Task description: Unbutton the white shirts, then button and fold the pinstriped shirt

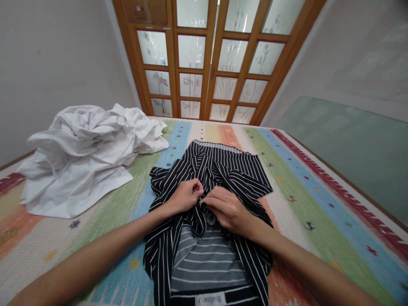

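A black shirt with white stripes lies front side up on the bed, its collar end toward me and a label showing inside the neck. My left hand pinches the striped fabric at the middle of the front. Close beside it, my right hand also pinches the cloth, thumb and fingers pressed together. The fingertips of both hands nearly meet there; whether a button sits between them I cannot tell. Below the hands the front hangs apart, and the greyer inside of the back shows.
Crumpled white cloth is heaped at the left. A coloured striped bedspread lies under everything. Wooden doors with glass panes stand beyond the far edge, and a pale greenish panel is on the right.
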Demonstrator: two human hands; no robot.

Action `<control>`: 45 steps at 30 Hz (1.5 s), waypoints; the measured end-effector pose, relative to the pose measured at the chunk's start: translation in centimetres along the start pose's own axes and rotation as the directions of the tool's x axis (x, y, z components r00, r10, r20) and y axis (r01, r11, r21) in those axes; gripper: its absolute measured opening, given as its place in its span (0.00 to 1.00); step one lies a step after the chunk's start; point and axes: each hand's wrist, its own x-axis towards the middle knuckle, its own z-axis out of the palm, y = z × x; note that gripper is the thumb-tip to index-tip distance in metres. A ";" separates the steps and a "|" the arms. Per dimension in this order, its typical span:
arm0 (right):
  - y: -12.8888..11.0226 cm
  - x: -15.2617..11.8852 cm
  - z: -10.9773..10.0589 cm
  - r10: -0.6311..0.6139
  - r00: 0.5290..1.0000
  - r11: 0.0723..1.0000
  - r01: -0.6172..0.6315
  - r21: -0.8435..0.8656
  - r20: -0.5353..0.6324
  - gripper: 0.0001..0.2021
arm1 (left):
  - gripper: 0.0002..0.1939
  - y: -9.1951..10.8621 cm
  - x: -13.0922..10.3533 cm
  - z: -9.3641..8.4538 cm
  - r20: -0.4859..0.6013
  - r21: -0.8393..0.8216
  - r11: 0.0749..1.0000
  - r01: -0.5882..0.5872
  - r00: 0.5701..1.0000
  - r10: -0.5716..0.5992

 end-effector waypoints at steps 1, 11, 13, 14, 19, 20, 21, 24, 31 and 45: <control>-0.4 0.1 -0.4 -0.001 1.000 1.000 0.001 -0.024 -0.001 0.10 | 0.03 0.0 0.2 -0.2 0.000 -0.036 0.999 -0.003 1.000 0.003; 2.7 0.2 -3.4 0.365 0.886 0.888 -0.238 -0.394 0.287 0.11 | 0.15 1.1 1.5 -6.5 0.192 -0.473 0.881 0.021 0.978 0.080; 2.9 0.2 -3.6 0.433 0.867 0.854 -0.308 -0.419 0.246 0.16 | 0.16 1.1 1.3 -6.8 0.280 -0.472 0.881 0.036 0.954 0.111; 2.9 0.2 -3.6 0.464 0.862 0.839 -0.352 -0.414 0.206 0.17 | 0.15 1.1 1.1 -6.8 0.311 -0.481 0.876 0.040 0.942 0.128; 3.1 -0.1 -2.4 0.454 0.888 0.855 -0.411 -0.315 0.076 0.13 | 0.13 1.8 0.6 -7.1 0.369 -0.557 0.829 0.037 0.906 0.207; 3.1 -0.2 -2.1 0.417 0.905 0.880 -0.379 -0.287 0.084 0.12 | 0.12 1.9 0.6 -7.4 0.385 -0.550 0.834 0.038 0.898 0.214; 3.2 -0.2 -1.8 0.383 0.919 0.901 -0.351 -0.255 0.089 0.11 | 0.12 2.1 0.5 -7.7 0.411 -0.533 0.845 0.042 0.886 0.215; 3.3 -0.3 -1.3 0.355 0.933 0.928 -0.344 -0.146 0.055 0.10 | 0.12 2.7 0.3 -8.3 0.550 -0.374 0.926 0.048 0.816 0.180; 2.2 0.3 -1.5 0.396 0.918 0.918 -0.396 -0.002 0.007 0.07 | 0.13 3.7 -0.1 -5.1 0.252 0.095 0.973 -0.213 0.950 0.183; 2.0 0.2 -1.0 0.410 0.912 0.912 -0.410 -0.023 0.002 0.06 | 0.09 2.1 0.0 -2.7 0.244 0.044 0.984 -0.171 0.957 0.156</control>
